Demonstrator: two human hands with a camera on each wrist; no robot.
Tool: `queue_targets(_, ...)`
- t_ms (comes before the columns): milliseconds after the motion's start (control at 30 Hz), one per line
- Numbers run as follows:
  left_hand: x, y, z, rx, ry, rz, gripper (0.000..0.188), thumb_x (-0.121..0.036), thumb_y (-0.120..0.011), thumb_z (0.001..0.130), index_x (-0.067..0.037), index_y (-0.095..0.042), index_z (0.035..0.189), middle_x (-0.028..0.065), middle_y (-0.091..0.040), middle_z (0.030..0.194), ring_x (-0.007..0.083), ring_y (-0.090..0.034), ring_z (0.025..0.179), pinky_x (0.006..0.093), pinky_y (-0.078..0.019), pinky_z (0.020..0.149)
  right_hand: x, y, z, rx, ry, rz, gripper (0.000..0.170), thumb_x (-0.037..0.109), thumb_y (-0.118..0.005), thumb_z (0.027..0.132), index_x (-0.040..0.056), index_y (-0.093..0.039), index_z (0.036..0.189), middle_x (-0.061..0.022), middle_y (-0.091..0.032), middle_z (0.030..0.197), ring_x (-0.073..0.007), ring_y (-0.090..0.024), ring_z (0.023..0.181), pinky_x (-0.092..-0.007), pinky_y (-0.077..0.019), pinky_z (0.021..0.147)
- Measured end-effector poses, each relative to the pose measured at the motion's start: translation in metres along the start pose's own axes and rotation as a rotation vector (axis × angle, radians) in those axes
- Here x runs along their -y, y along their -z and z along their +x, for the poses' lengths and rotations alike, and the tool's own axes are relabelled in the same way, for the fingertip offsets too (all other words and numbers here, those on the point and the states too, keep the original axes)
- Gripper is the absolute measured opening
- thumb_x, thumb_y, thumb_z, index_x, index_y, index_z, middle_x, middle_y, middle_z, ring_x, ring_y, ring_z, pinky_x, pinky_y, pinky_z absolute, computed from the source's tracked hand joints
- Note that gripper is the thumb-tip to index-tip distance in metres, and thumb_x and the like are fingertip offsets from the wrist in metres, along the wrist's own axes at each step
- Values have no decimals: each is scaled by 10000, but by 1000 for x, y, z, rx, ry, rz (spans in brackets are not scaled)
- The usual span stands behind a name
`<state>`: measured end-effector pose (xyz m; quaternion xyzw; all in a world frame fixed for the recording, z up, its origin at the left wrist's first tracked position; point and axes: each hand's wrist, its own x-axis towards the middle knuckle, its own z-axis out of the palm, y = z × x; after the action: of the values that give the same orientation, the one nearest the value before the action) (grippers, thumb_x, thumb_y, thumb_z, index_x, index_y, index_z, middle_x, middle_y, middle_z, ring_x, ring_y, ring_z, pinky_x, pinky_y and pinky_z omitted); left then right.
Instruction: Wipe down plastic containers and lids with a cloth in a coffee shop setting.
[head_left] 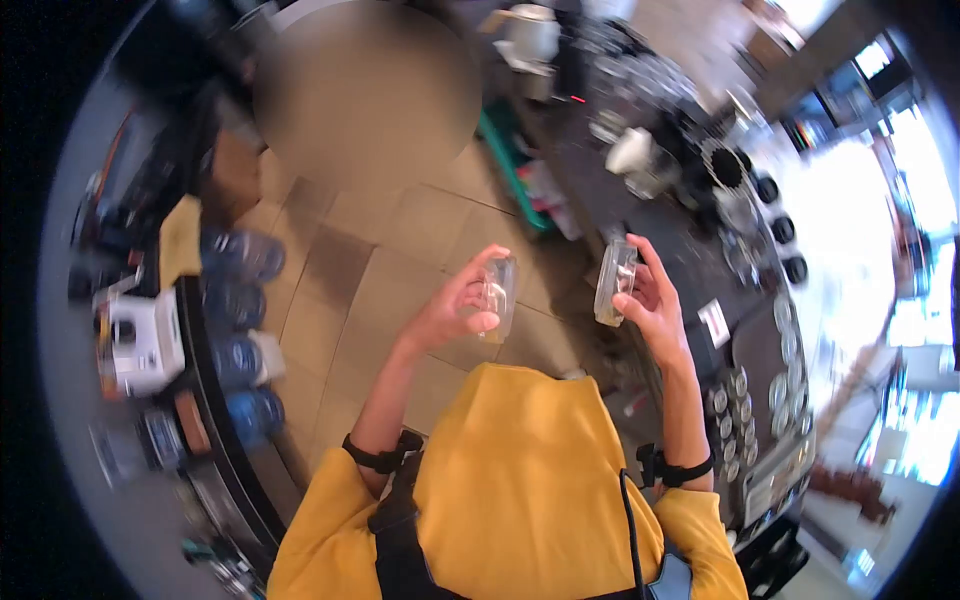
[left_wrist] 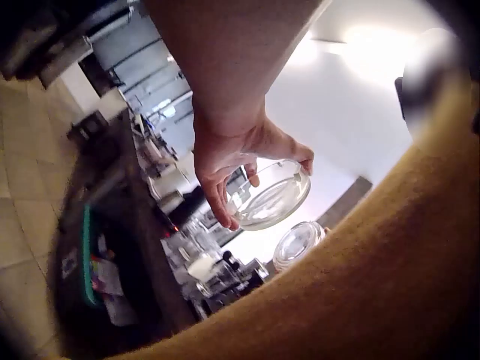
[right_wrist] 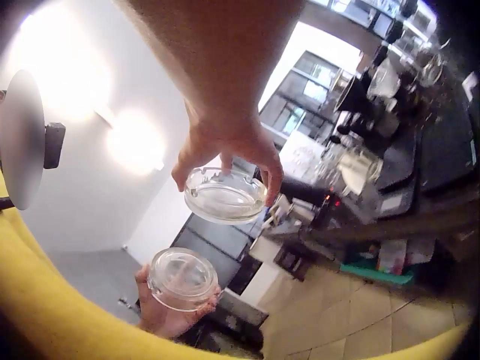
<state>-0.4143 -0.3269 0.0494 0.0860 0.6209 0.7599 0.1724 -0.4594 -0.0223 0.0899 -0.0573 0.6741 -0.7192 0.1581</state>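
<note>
My left hand [head_left: 455, 305] grips a round clear glass ashtray [head_left: 502, 290] by its edges, thumb on one side and fingers on the other. A second clear glass ashtray [head_left: 613, 283] is held the same way in my right hand [head_left: 657, 300]. Both are up in the air in front of the yellow top, tilted on edge and apart. Notches show in the rim of the right ashtray [right_wrist: 225, 202] in the right wrist view. There the left ashtray [right_wrist: 182, 279] turns its round face to the camera.
Along the right runs a dark counter [head_left: 665, 240] crowded with glassware, small jars [head_left: 730, 425] and a white card [head_left: 714, 324]. Under it sits a green bin [head_left: 515, 180]. Large blue-tinted bottles [head_left: 238, 360] and a white machine [head_left: 140, 345] stand left, past the tiled floor [head_left: 370, 260].
</note>
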Motion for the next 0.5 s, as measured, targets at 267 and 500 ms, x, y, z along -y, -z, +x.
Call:
queue_targets(267,-6,57,-197,-573,-78,53,892,-337,-729,744,-118,-294,1491,68,-471,1145,146,-551,969,291,-437,904,-15,-191,80,597,20,-113,819,100,-774,749,156,-391,1471,-71,-556,1112,-149,-546,971,-291,-486,843)
queue_targets(500,34,55,-335,-1132,-213,-8,875,-347,-725,758,-138,-298,1492,44,-463,1151,147,-529,1012,322,-439,928,-51,-372,100,1013,-54,-248,807,85,-785,764,235,-411,1464,-59,-523,1115,-150,-533,954,-287,-524,789)
